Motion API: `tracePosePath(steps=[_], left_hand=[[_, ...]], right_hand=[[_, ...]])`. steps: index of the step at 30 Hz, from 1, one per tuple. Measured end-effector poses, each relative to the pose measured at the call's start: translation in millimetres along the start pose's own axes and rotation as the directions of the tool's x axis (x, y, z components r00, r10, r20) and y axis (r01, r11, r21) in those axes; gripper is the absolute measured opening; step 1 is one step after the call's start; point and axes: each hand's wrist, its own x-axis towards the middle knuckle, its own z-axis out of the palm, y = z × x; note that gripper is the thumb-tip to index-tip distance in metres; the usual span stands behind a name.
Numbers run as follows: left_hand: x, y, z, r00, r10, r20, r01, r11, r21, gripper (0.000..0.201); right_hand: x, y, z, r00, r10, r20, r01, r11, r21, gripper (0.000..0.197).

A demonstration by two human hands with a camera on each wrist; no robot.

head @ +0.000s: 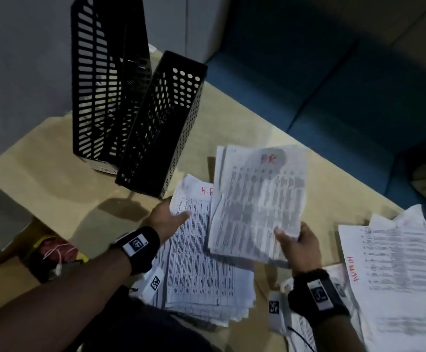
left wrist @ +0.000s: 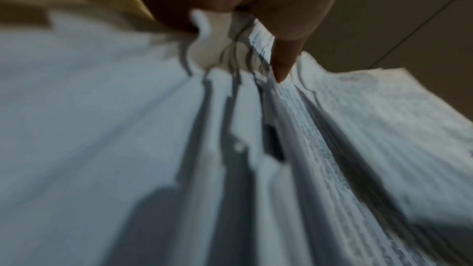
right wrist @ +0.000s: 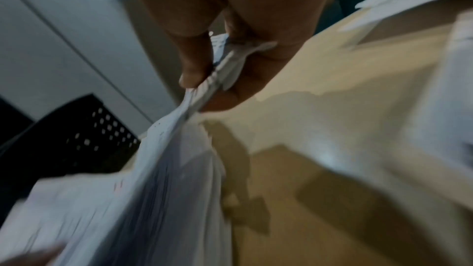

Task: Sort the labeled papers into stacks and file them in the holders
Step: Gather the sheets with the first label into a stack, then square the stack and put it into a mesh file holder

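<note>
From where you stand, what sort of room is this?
Probably an office or waiting area: black mesh file holders stand on a pale wooden table, printed sheets with red handwritten labels lie about, and a blue upholstered sofa sits behind.

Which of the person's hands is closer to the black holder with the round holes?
Left. The left hand holds the paper stack's edge just below the round-holed holder; the right hand, pinching a lifted bundle, is farther off.
</note>
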Motion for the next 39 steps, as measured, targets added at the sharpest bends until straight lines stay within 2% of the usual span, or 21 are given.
tracePosePath(steps=[3,5,6,8,9,11,12,13,14,17,20,21,22,25,28,30,32,33,35,37,39], left_hand=[[6.8,9.0,8.1,0.999,0.042,0.008,-0.042,0.999,-0.002,0.056],[6.5,19.4,11.5,1.000,0.004,0.019,-0.003,0.999,-0.049,0.072],[4.1,25.0,13.5,1.000,0.009,0.025,-0.008,0.999,-0.049,0.069],[1.3,30.5,17.8,0.998,0.057,0.034,-0.058,0.998,0.020,0.044],[1.4,30.8,19.4,0.997,0.068,0.028,-0.070,0.994,0.079,0.041],[-1.1,32.0,20.5,0.996,0.069,0.059,-0.078,0.983,0.168,0.046],[-2.6,30.7,20.7,0.994,0.066,0.086,-0.081,0.978,0.191,0.048],[-6.2,31.0,20.9,0.992,0.067,0.110,-0.089,0.973,0.212,0.049],[-8.3,29.2,21.0,0.988,0.069,0.134,-0.099,0.969,0.227,0.050],[-16.9,24.5,21.4,0.973,0.072,0.217,-0.125,0.962,0.244,0.049],[-18.2,21.4,20.9,0.963,0.089,0.255,-0.151,0.960,0.236,0.043],[-20.3,23.1,20.7,0.959,0.096,0.268,-0.160,0.960,0.229,0.041],[-22.0,24.7,20.4,0.957,0.101,0.273,-0.164,0.963,0.216,0.038],[-25.7,22.4,23.4,0.965,0.117,0.234,-0.159,0.973,0.165,0.040],[-26.4,16.8,31.3,0.969,0.127,0.213,-0.169,0.966,0.193,0.051],[-26.7,16.3,34.2,0.971,0.104,0.214,-0.152,0.963,0.222,0.038],[-25.6,15.6,33.7,0.972,0.082,0.221,-0.110,0.987,0.118,0.033],[-25.2,16.7,32.4,0.972,0.068,0.225,-0.082,0.995,0.053,0.034],[-24.4,16.5,29.2,0.974,0.048,0.223,-0.037,0.998,-0.056,0.037],[-24.1,14.3,29.4,0.973,0.030,0.228,0.002,0.990,-0.140,0.041],[-23.3,12.9,32.8,0.976,0.009,0.218,0.037,0.978,-0.204,0.043]], right_hand=[[-19.7,22.2,19.9,0.982,-0.032,0.189,0.072,0.976,-0.207,0.043],[-28.7,27.1,29.7,0.961,-0.002,0.278,0.097,0.939,-0.329,0.055],[-32.0,27.0,33.1,0.946,0.020,0.323,0.110,0.919,-0.378,0.059],[-32.5,24.7,35.2,0.925,0.016,0.380,0.168,0.879,-0.446,0.068],[-31.6,21.6,34.7,0.938,-0.023,0.346,0.191,0.867,-0.460,0.077],[-24.9,11.2,31.0,0.982,-0.132,0.133,0.177,0.884,-0.433,0.091],[-19.1,3.9,29.3,0.976,-0.216,0.026,0.207,0.886,-0.414,0.090],[-12.3,-4.5,29.5,0.956,-0.291,-0.028,0.252,0.870,-0.424,0.087],[-6.1,-15.2,31.4,0.944,-0.327,-0.028,0.280,0.847,-0.452,0.084],[9.8,-37.7,47.2,0.948,-0.284,0.145,0.314,0.743,-0.591,0.080],[13.9,-42.3,71.2,0.873,-0.279,0.401,0.488,0.517,-0.703,0.077],[13.2,-41.0,78.8,0.846,-0.273,0.458,0.532,0.474,-0.702,0.078],[11.5,-40.2,85.5,0.834,-0.261,0.486,0.549,0.473,-0.689,0.080],[7.5,-35.8,99.7,0.850,-0.215,0.481,0.509,0.569,-0.645,0.080],[5.4,-34.8,93.2,0.868,-0.231,0.439,0.463,0.694,-0.551,0.069],[5.5,-26.7,76.8,0.922,-0.262,0.287,0.376,0.784,-0.493,0.061],[12.4,-5.5,58.5,0.959,-0.274,0.079,0.276,0.826,-0.492,0.059],[14.4,3.5,50.2,0.966,-0.257,0.019,0.236,0.855,-0.462,0.060],[10.9,15.9,40.7,0.982,-0.189,0.022,0.188,0.942,-0.277,0.056],[-0.6,18.0,40.5,0.988,-0.117,0.104,0.133,0.978,-0.162,0.042],[-10.1,23.9,47.1,0.993,-0.015,0.114,0.026,0.995,-0.098,0.048]])
